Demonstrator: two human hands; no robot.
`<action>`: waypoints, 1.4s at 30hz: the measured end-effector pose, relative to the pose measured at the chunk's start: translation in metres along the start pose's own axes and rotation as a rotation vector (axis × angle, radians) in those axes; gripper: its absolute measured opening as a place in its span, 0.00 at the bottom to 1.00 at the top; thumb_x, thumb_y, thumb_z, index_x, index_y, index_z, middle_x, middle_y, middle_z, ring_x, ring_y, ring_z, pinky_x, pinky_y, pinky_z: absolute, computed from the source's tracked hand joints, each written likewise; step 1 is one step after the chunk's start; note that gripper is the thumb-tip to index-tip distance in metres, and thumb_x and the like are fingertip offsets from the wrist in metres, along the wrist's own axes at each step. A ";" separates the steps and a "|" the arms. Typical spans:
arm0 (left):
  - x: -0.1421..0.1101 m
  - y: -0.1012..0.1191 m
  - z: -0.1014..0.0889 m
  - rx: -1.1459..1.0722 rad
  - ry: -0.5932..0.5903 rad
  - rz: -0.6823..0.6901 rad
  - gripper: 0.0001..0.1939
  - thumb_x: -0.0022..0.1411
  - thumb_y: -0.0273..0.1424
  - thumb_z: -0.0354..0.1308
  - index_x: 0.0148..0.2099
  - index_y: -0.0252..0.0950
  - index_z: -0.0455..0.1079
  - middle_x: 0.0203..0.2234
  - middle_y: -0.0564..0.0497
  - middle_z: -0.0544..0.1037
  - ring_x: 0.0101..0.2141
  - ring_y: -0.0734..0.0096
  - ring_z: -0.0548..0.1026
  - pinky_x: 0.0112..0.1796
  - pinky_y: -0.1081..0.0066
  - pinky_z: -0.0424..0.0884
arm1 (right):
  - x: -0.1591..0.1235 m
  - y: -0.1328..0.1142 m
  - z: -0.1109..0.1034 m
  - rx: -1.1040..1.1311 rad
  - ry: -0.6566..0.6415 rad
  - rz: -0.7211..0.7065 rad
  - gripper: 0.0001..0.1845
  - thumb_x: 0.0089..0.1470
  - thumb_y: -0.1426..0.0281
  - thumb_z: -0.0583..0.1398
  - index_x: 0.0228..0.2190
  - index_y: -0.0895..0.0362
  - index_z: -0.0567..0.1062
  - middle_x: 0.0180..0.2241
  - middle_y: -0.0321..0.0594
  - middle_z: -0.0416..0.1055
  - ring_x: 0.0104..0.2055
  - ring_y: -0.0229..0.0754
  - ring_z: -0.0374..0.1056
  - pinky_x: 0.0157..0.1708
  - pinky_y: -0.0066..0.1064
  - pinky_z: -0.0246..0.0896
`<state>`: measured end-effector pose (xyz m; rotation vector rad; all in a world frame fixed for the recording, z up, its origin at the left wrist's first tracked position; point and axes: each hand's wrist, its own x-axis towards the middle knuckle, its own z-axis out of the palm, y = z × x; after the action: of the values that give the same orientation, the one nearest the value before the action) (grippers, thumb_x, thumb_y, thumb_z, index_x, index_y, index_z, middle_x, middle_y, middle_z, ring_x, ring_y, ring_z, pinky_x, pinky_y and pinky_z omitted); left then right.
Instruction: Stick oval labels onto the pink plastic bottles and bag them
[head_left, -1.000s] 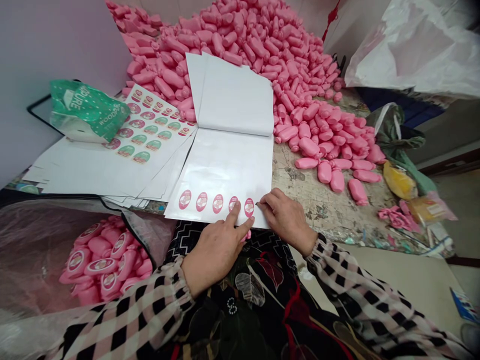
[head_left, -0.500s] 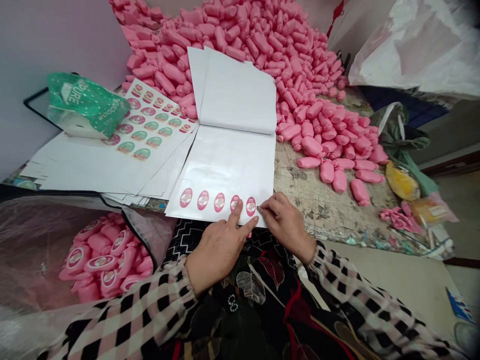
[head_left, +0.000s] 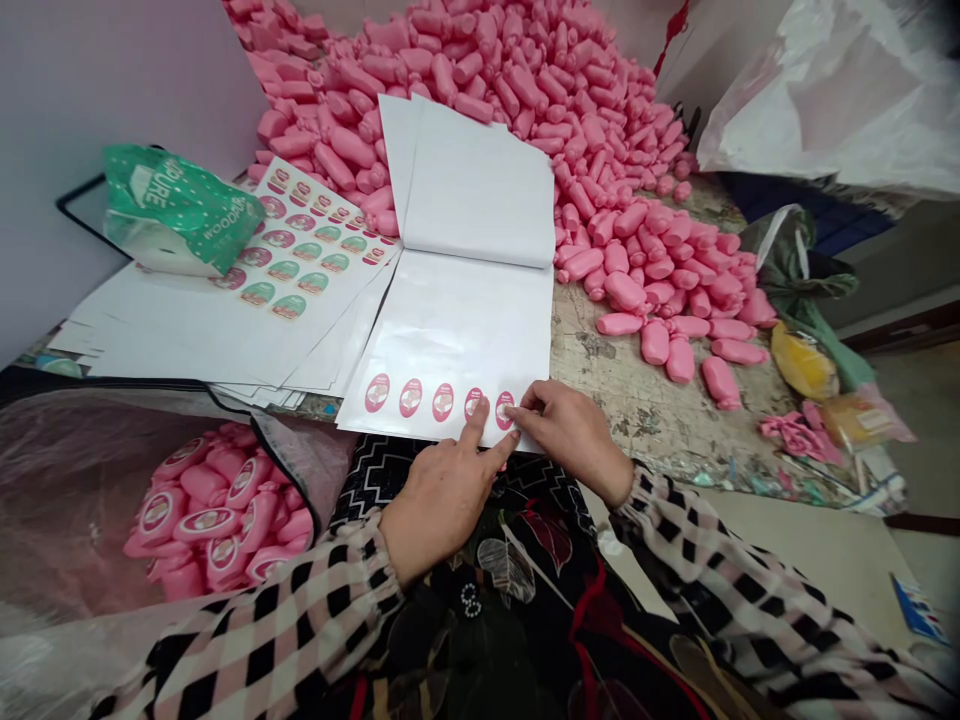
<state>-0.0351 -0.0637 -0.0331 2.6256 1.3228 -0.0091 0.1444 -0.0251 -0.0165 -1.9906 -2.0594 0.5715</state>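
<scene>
Worn and flaking, the bench (head_left: 660, 410) carries a huge far heap of plain pink bottles (head_left: 525, 90), too many for us to count. At its near edge lies our sticker sheet (head_left: 457, 330), almost stripped: we count five pink oval stickers (head_left: 442, 401) left in one row along its near margin, all other rows bare. Our left hand (head_left: 442, 490) presses the sheet flat, forefinger stretched beside the fourth sticker; whatever its curled fingers may grip, we cannot tell. Our right hand (head_left: 574, 435) pinches with a narrow grip at the rightmost sticker (head_left: 505, 410), on the sheet's near right corner, seemingly lifting its edge. Near left, a clear bag (head_left: 112, 480) holds labelled bottles (head_left: 217, 510), roughly a dozen showing, so we judge much work done and far more left. Far left lie another sheet of pink and green stickers (head_left: 300, 250), one green packet (head_left: 176, 210), and a stack of bare backing sheets (head_left: 187, 340).
</scene>
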 end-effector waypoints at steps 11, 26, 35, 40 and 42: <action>-0.001 -0.002 0.003 0.020 0.011 0.015 0.27 0.65 0.29 0.46 0.65 0.50 0.50 0.64 0.34 0.48 0.32 0.63 0.76 0.31 0.63 0.70 | 0.008 -0.017 -0.036 0.010 0.068 -0.009 0.14 0.49 0.57 0.61 0.22 0.54 0.73 0.25 0.35 0.72 0.26 0.37 0.62 0.25 0.30 0.46; 0.012 -0.010 -0.033 -2.060 0.069 -0.487 0.22 0.63 0.49 0.47 0.50 0.39 0.65 0.28 0.52 0.71 0.24 0.75 0.69 0.26 0.74 0.69 | -0.025 -0.026 -0.018 0.851 0.102 -0.001 0.14 0.48 0.58 0.64 0.26 0.56 0.72 0.25 0.34 0.69 0.27 0.34 0.61 0.28 0.28 0.56; 0.024 -0.005 -0.026 -2.273 0.079 -0.496 0.28 0.61 0.52 0.49 0.49 0.34 0.67 0.31 0.50 0.68 0.27 0.76 0.68 0.26 0.74 0.70 | -0.033 -0.032 0.000 0.872 -0.022 -0.072 0.12 0.52 0.60 0.62 0.28 0.56 0.71 0.26 0.35 0.72 0.28 0.36 0.68 0.31 0.30 0.63; 0.025 -0.005 -0.025 -2.280 0.123 -0.500 0.26 0.61 0.51 0.50 0.47 0.34 0.68 0.30 0.51 0.66 0.26 0.77 0.67 0.25 0.75 0.68 | -0.033 -0.030 0.005 0.799 -0.027 -0.089 0.11 0.53 0.60 0.61 0.29 0.55 0.72 0.29 0.37 0.73 0.32 0.38 0.69 0.35 0.32 0.63; 0.025 -0.005 -0.024 -2.273 0.132 -0.498 0.26 0.60 0.51 0.50 0.47 0.34 0.68 0.29 0.51 0.66 0.25 0.78 0.66 0.24 0.76 0.67 | -0.034 -0.029 0.006 0.767 -0.018 -0.103 0.10 0.53 0.60 0.61 0.29 0.55 0.72 0.29 0.37 0.73 0.33 0.38 0.69 0.35 0.32 0.63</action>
<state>-0.0256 -0.0365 -0.0124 0.3686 0.7670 0.9104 0.1172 -0.0593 -0.0058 -1.4162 -1.5764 1.1417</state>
